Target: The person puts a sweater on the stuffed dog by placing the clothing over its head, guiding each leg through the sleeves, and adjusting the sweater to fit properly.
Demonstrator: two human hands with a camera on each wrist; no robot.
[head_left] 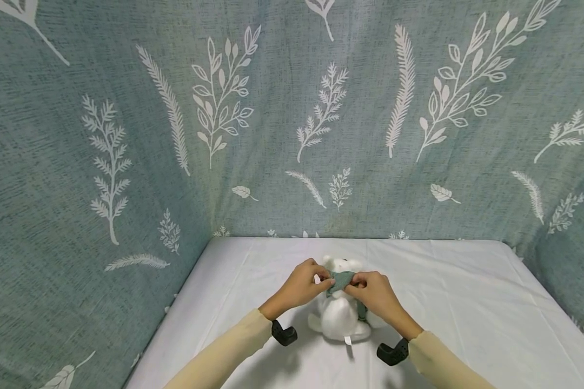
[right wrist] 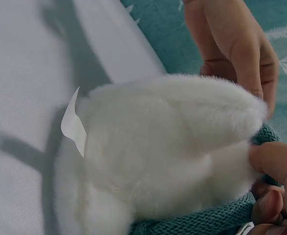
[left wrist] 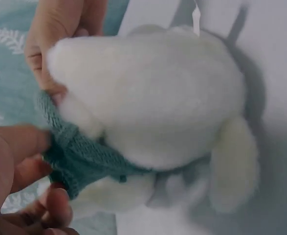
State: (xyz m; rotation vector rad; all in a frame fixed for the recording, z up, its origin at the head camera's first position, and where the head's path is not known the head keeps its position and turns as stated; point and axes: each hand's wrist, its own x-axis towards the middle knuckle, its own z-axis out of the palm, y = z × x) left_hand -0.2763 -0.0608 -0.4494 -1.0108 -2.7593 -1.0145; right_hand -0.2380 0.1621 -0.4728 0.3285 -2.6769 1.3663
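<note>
A white plush toy (head_left: 340,316) sits on the white-covered surface, its furry back towards me and a small white tag (head_left: 347,340) at its base. Around its neck area goes a green knitted scarf (head_left: 342,281), with one part hanging lower on the right side. My left hand (head_left: 302,284) pinches the scarf at its left side, also seen in the left wrist view, where the knit (left wrist: 79,152) lies between fingers and thumb. On the other side, my right hand (head_left: 376,294) grips the scarf between thumb and fingers; the toy's front is hidden.
A white cloth (head_left: 433,286) covers the surface under the toy. Grey-green fabric with white leaf prints (head_left: 272,108) hangs behind and at both sides. A black wrist device (head_left: 284,333) sits at the left wrist, and another black device (head_left: 392,352) at the right.
</note>
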